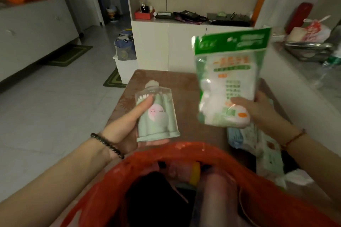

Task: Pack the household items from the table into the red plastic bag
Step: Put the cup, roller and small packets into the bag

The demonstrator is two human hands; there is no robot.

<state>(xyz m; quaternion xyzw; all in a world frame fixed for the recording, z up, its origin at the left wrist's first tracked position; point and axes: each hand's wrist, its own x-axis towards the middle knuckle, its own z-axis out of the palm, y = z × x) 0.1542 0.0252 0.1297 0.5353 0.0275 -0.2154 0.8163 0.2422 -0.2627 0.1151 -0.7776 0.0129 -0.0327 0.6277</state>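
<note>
My left hand grips a pale green pack in clear plastic, with a pink round sticker on its front, held above the brown table. My right hand holds up a green-and-white plastic packet with a green header, tilted and blurred. The red plastic bag gapes open directly below both hands at the table's near edge, with dark, pink and yellow items inside. Several light packets lie on the table under my right forearm.
A white low cabinet with clutter on top stands behind the table. To the right a counter carries a metal tray and a red-white bag. Tiled floor stretches left, with green mats and a blue bag by the cabinet.
</note>
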